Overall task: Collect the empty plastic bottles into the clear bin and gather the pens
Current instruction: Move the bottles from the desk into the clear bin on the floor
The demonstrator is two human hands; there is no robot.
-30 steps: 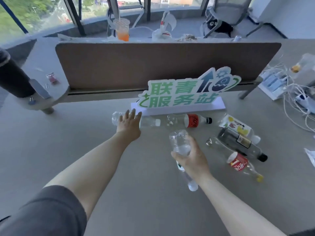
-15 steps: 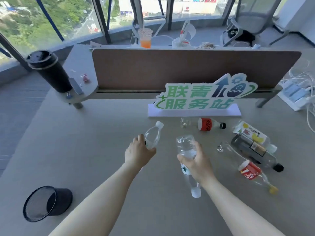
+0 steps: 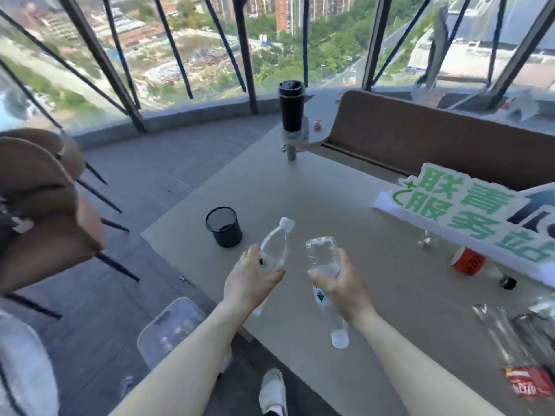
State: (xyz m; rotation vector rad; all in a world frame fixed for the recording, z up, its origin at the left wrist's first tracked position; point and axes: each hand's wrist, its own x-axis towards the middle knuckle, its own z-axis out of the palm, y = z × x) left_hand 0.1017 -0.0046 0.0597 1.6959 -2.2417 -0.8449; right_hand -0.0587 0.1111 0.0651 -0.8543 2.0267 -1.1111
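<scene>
My left hand [image 3: 250, 279] grips a clear empty bottle with a white cap [image 3: 276, 246], cap pointing up and away. In my right hand [image 3: 341, 285] is a second clear bottle [image 3: 322, 259], held base up with its white cap [image 3: 339, 337] pointing down toward me. Both hover over the grey table [image 3: 300, 190] near its left edge. The clear bin [image 3: 171, 328] stands on the floor below that edge, under my left forearm. A red-labelled bottle [image 3: 477, 264] lies by the sign, and more bottles [image 3: 525, 355] lie at the right. No pens show.
A black mesh cup [image 3: 223, 226] stands on the table left of my hands. A green-lettered sign [image 3: 468, 211] sits at the right, a brown divider [image 3: 435, 139] behind it, and a black tumbler [image 3: 291, 106] on the far shelf. A brown chair [image 3: 39, 205] stands at the left. My shoe [image 3: 273, 391] is below.
My view has swung left, bringing the floor, chair and clear bin into sight. Both hands kept hold of their bottles and moved toward the table's left edge.
</scene>
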